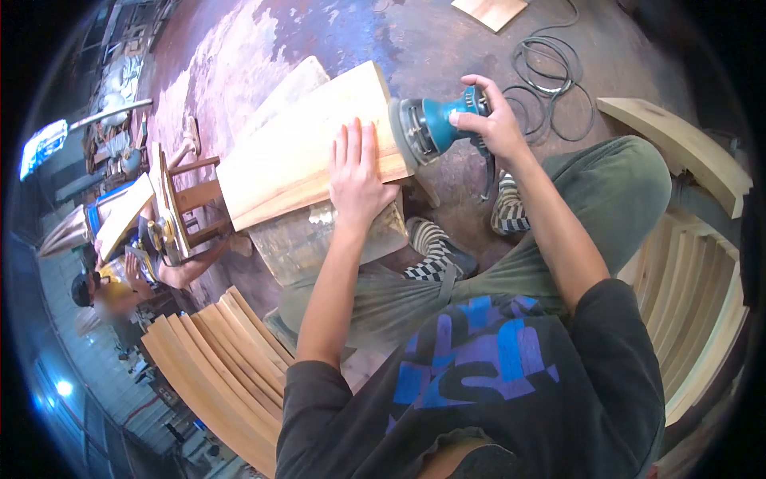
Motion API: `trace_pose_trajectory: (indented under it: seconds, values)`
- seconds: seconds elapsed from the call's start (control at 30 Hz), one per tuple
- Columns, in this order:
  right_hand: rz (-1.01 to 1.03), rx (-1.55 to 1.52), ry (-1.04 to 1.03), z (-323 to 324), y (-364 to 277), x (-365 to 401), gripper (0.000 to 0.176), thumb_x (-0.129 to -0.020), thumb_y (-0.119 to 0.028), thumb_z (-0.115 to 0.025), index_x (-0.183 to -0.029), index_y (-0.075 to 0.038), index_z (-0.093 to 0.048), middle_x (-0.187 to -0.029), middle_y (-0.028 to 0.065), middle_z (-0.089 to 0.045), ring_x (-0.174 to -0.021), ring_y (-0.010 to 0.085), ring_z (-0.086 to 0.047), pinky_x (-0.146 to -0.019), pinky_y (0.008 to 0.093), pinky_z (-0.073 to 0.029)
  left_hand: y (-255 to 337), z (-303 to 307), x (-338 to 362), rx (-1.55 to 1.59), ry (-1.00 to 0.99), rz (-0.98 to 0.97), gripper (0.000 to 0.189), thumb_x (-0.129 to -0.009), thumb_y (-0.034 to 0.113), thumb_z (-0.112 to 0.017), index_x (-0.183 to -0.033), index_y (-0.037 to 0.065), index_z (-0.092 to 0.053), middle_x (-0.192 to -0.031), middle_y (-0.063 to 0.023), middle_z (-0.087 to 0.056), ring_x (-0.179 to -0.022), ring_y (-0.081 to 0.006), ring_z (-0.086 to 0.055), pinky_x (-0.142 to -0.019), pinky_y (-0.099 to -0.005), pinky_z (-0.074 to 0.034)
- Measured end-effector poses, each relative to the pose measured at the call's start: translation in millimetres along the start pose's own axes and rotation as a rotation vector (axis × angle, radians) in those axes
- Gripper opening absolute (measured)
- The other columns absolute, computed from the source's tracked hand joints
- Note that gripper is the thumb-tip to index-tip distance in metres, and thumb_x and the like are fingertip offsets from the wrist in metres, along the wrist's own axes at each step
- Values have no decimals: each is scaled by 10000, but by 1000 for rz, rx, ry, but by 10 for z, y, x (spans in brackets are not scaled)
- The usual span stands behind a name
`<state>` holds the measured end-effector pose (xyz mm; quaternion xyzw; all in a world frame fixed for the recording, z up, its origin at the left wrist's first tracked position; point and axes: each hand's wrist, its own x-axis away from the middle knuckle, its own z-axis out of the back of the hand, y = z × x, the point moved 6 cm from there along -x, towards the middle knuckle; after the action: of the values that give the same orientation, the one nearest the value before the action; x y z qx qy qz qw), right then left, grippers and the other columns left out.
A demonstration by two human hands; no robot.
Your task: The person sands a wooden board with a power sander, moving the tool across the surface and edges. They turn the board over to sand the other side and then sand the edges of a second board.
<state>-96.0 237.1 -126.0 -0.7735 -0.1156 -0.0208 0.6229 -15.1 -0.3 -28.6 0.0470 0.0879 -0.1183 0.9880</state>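
Observation:
A pale wooden board [287, 152] rests on a low, worn block [299, 243] in front of me. My left hand [357, 176] lies flat on the board near its close edge, fingers stretched out. My right hand [496, 124] is wrapped round a teal power sander [443, 124]. The sander is tipped on its side, its round grey pad against the board's right end. Part of the sander's grip is hidden behind my fingers.
Curved boards [227, 359] are stacked at my left, with another stack [686, 295] at my right. One curved piece [678, 140] lies beyond my knee. A coiled cable [550, 88] is on the floor. Another person [132, 275] works at the left beside a wooden frame [171, 203].

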Motion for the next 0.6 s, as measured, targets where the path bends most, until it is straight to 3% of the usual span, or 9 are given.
trace_pose_trajectory:
  seconds: [0.07, 0.17, 0.2, 0.23, 0.33, 0.5, 0.6]
  values:
    - [-168, -41, -14, -55, -119, 1, 774, -758, -263, -918, -1427, -119, -557, -1181, 92, -578, -1067, 207, -600, -912, 353, -526, -5, 3, 6, 26, -4, 2, 1054, -585, 145, -832, -1563, -14, -473, -1621, -261, -465, -1512, -469, -422, -1250, -555, -346]
    - [-263, -44, -18, -102, -211, 47, 769, -761, -257, -919, -1426, -130, -556, -1181, 106, -581, -1046, 215, -612, -853, 355, -539, -51, 4, 28, 2, -5, -1, 985, -629, 216, -838, -1540, 19, -520, -1600, -253, -496, -1482, -472, -461, -1234, -572, -355]
    - [-312, -53, -11, -103, -256, 116, 756, -778, -249, -911, -1429, -132, -545, -1154, 119, -595, -944, 213, -638, -705, 357, -545, -46, 4, 37, 20, 44, -8, 1043, -566, 133, -811, -1553, 7, -495, -1615, -251, -478, -1494, -467, -446, -1240, -550, -359]
    - [-311, -32, -27, -131, -308, 149, 756, -778, -249, -911, -1429, -132, -545, -1154, 119, -595, -944, 213, -638, -705, 357, -545, -57, 21, 49, 27, 57, 14, 1043, -566, 133, -811, -1553, 7, -495, -1615, -251, -478, -1494, -467, -446, -1240, -550, -359]
    - [-453, -40, 5, -164, -376, 232, 733, -833, -230, -874, -1452, -122, -496, -1093, 142, -620, -744, 194, -638, -480, 332, -472, -67, 55, 51, 33, 71, -3, 998, -586, 143, -806, -1536, 39, -521, -1579, -228, -518, -1465, -441, -483, -1224, -544, -378]
    - [-520, -9, -75, -178, -414, 291, 720, -877, -206, -828, -1485, -112, -453, -1091, 159, -620, -707, 221, -652, -487, 367, -534, -140, 129, 85, 50, 99, 44, 918, -653, 140, -793, -1527, 50, -527, -1568, -215, -532, -1456, -414, -501, -1206, -528, -406]
    - [-600, -32, -66, -210, -479, 386, 720, -893, -224, -815, -1503, -119, -447, -1136, 147, -628, -798, 258, -693, -521, 395, -572, -191, 101, 123, 52, 109, 48, 868, -695, 132, -774, -1525, 53, -530, -1563, -207, -540, -1449, -403, -510, -1201, -521, -415]
